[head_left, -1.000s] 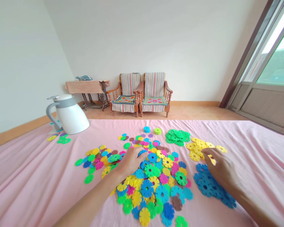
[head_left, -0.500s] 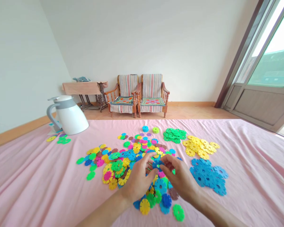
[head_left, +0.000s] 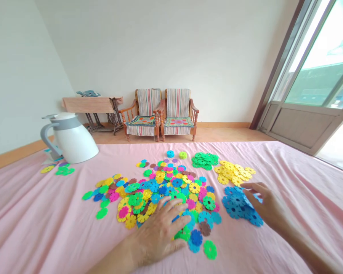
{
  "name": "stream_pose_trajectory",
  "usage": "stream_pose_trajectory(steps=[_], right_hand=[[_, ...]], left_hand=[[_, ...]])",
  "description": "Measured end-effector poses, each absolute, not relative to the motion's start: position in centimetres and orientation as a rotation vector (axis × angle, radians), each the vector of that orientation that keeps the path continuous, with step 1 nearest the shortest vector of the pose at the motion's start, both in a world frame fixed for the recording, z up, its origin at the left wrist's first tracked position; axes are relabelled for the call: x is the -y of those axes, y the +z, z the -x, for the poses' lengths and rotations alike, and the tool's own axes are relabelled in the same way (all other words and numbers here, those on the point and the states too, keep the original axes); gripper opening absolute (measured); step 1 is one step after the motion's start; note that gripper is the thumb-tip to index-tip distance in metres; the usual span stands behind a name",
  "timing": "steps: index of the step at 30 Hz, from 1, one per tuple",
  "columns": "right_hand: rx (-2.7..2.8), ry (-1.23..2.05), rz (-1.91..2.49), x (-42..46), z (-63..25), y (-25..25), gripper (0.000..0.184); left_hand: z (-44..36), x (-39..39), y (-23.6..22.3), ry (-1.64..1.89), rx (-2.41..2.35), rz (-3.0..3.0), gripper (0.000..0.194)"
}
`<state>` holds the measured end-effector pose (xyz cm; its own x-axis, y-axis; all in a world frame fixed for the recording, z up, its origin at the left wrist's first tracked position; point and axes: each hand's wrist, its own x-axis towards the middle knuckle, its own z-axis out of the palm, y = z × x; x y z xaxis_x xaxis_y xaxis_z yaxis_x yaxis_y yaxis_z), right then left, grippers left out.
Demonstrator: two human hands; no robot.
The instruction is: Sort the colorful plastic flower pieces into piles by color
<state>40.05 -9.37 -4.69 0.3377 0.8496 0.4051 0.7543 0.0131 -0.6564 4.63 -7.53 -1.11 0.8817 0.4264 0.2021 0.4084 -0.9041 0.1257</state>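
While under right hand [head_left: 264, 203], blue discs [head_left: 236, 207]

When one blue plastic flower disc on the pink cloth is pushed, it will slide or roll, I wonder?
The blue plastic disc is thin and lies flat, so it will probably slide, not roll. It looks light and rather stiff, not floppy. Its notched rim may catch the other blue discs, so a push could drag some along.

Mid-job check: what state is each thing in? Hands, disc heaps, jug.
Mixed plastic discs: loose spread, colours jumbled.
Left hand: flat on them, fingers spread.
Blue discs: gathered heap.
Right hand: fingers on them.
Yellow discs: gathered heap.
Green discs: gathered heap.
White jug: upright, lidded.
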Motion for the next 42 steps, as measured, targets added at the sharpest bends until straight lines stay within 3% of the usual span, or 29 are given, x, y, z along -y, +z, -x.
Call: stream_pose_trajectory(steps=[9, 13, 20, 25, 32, 42], right_hand=[[1.898, 0.271, 1.531, 7.1, -29.2, -1.5, 0.019], [2.051, 0.175, 1.395, 5.4, -26.7, -1.8, 0.021], [2.302, 0.069, 1.316, 3.0, -24.3, -1.7, 0.044], [2.263, -0.009, 1.342, 2.4, -23.3, -2.3, 0.026], [2.001, 0.003, 1.34, 3.6, -25.5, -1.1, 0.025], [1.574, 0.192, 1.68, 8.9, -37.2, -2.7, 0.033]], left_hand=[[-2.4, 4.9, -1.9, 0.675, -0.895, -2.923, 0.014], [-1.5, 3.0, -3.0, 0.871, -1.09, -2.775, 0.015], [-0.9, 1.6, -3.8, 0.981, -1.191, -2.638, 0.016], [-1.0, 1.8, -3.7, 0.97, -1.24, -2.621, 0.02], [-0.9, 1.8, -3.8, 1.015, -1.2, -2.63, 0.02], [-0.9, 1.6, -4.0, 0.975, -1.221, -2.647, 0.02]])
